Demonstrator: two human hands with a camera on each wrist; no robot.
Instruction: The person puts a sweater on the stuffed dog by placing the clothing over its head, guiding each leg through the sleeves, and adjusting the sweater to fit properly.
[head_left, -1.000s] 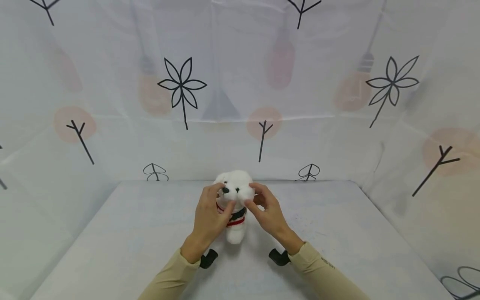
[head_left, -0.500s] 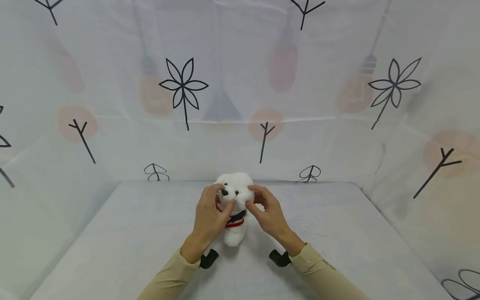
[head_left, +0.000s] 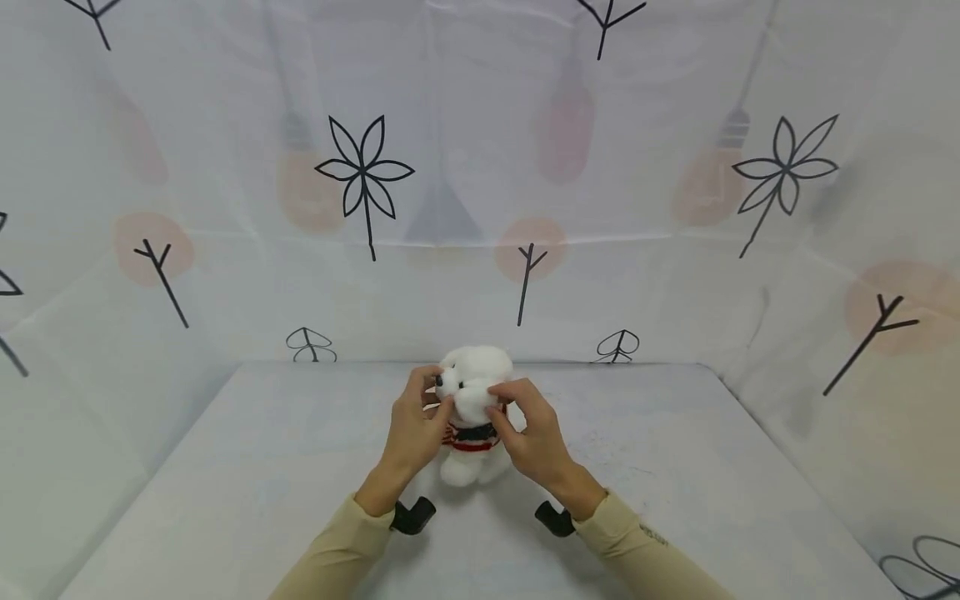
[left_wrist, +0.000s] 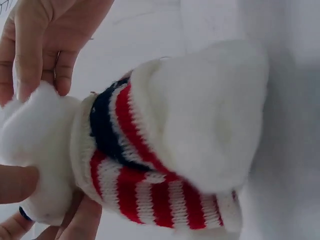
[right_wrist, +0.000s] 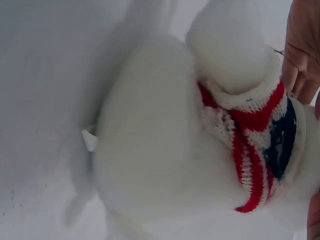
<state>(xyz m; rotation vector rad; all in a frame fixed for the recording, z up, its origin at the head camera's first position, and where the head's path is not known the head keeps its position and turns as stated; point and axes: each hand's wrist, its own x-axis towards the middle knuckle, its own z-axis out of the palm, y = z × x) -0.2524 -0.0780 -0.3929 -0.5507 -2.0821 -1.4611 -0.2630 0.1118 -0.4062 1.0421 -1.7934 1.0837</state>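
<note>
A white plush dog [head_left: 480, 364] with a black nose sits upright on the white table, its face turned toward the left. It wears a knitted sweater [left_wrist: 162, 202] with red and white stripes and a dark blue patch. My left hand [head_left: 408, 432] holds the dog's head at the muzzle, thumb in front and fingers at the side. From the other side, my right hand [head_left: 537, 435] pinches the fluffy side of the head between thumb and fingers. In the right wrist view the dog's body [right_wrist: 150, 145] fills the middle, and the right hand is mostly cut off.
Black angled pieces [head_left: 414, 516] stick out by both wrists, close above the table [head_left: 247, 467]. A pale cloth backdrop [head_left: 450, 292] printed with plants and coloured shapes stands behind and at the sides.
The dog has turned toward the left, its nose moving left and both feet coming into view. My left hand has shifted slightly left with it; the right still holds the head.
</note>
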